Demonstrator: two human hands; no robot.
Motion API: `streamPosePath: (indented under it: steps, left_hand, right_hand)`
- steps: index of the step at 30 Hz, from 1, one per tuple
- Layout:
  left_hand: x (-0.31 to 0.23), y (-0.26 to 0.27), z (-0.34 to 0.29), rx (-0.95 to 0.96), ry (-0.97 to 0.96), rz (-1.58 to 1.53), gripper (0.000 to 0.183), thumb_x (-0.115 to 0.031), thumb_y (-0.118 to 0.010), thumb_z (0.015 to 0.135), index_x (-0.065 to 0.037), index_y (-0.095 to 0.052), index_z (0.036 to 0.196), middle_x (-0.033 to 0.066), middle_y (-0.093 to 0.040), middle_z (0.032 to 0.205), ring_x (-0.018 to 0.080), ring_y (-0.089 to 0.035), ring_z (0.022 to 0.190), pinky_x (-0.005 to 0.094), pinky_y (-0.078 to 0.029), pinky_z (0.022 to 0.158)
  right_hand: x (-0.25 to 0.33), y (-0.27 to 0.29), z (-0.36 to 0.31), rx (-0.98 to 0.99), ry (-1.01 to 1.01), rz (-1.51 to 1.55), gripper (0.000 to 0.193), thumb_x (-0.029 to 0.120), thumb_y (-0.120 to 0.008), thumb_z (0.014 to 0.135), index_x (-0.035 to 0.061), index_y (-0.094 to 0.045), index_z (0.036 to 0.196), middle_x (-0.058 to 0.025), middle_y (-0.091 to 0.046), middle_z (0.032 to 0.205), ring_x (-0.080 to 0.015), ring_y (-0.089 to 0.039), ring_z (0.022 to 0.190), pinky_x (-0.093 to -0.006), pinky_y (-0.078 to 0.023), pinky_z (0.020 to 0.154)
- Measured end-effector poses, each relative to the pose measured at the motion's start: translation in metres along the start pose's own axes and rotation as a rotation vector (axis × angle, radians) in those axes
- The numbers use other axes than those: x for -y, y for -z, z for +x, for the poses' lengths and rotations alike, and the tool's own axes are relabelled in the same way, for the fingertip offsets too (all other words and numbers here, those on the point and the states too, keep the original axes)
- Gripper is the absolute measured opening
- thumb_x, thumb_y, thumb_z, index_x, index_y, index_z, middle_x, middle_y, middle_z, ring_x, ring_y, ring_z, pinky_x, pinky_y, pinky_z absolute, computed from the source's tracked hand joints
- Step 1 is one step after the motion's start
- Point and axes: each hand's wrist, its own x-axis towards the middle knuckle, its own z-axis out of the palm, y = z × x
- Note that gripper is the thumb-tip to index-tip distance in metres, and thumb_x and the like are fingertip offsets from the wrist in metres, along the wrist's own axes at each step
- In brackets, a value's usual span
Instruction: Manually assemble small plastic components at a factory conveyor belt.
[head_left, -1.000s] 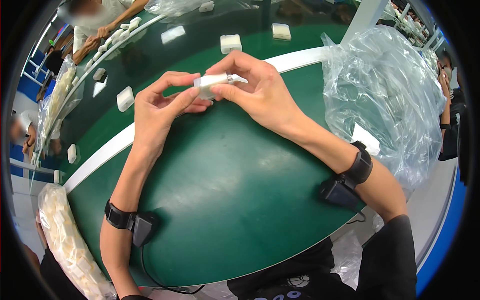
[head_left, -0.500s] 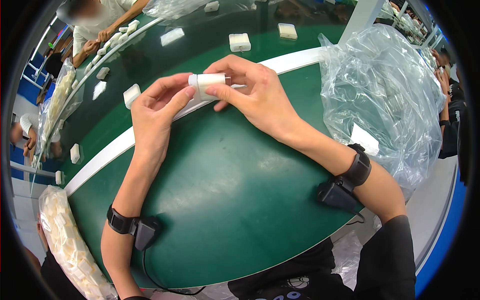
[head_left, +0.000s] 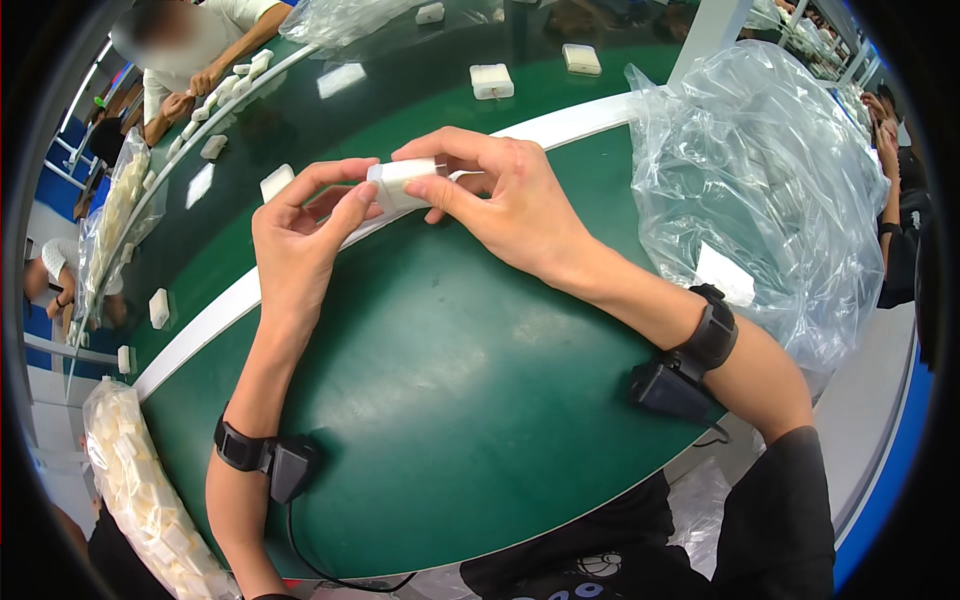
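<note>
Both of my hands hold one small white block-shaped part point(head_left: 402, 184) above the green work table point(head_left: 450, 400). My left hand point(head_left: 300, 235) pinches its left end with thumb and fingers. My right hand point(head_left: 500, 200) grips its right end from above and the side. Each wrist carries a black band with a small black device. Most of the part's right end is hidden under my right fingers.
A large clear plastic bag point(head_left: 770, 190) stands at the right of the table. Behind a white rail point(head_left: 560, 125) runs a dark green belt point(head_left: 400, 95) with several white parts. A bag of white parts point(head_left: 140, 500) lies at the lower left. Other people work at the far left.
My hands and the white part have shifted slightly left and down in the picture. The part has turned between my fingers, and the thin end that stuck out earlier is covered.
</note>
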Motion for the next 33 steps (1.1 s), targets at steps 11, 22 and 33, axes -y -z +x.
streamPosePath:
  steps: [11,22,33]
  left_hand:
    - [-0.004,0.006,0.005,0.167,-0.039,0.058,0.011,-0.004,-0.068,0.091,0.004,-0.068,0.098,0.0086,-0.064,0.108,0.0196,-0.067,0.100,0.0319,-0.061,0.085]
    - [0.003,0.010,0.005,0.289,0.135,-0.102,0.028,-0.007,-0.071,0.088,0.002,-0.062,0.114,0.0070,-0.063,0.101,0.0173,-0.068,0.092,0.0289,-0.060,0.076]
    - [-0.005,0.007,0.001,0.330,0.083,-0.243,0.058,-0.001,-0.071,0.082,-0.001,-0.043,0.133,0.0074,-0.059,0.093,0.0205,-0.069,0.077,0.0299,-0.061,0.064]
  right_hand:
    - [0.001,0.002,-0.002,-0.001,0.012,-0.030,0.022,0.017,-0.067,0.091,-0.0013,-0.067,0.104,-0.0097,-0.070,0.082,-0.0141,-0.066,0.062,-0.0265,-0.053,0.057]
    - [0.000,0.010,0.005,0.171,-0.071,0.119,0.023,0.016,-0.066,0.094,0.0005,-0.062,0.110,-0.0070,-0.065,0.098,-0.0112,-0.062,0.066,-0.0250,-0.047,0.054]
    - [0.005,0.004,0.002,0.194,0.078,0.133,0.047,0.011,-0.075,0.080,-0.0043,-0.052,0.118,-0.0111,-0.047,0.110,-0.0179,-0.062,0.089,-0.0281,-0.054,0.065]
